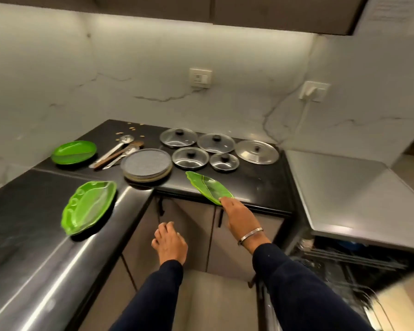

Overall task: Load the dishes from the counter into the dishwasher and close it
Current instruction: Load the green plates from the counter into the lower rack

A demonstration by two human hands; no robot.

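While overhanging the counter point(261, 187) edge, leaf plate point(208, 186) in right grip point(239, 217); left hand point(169, 242) loose, unladen

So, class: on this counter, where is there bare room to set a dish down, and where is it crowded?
Bare black counter lies right of the leaf plate held by the right hand, in front of the steel lid. More lies on the left run, nearer than the green leaf dish. It is crowded around the grey plate stack, utensils and glass lids.
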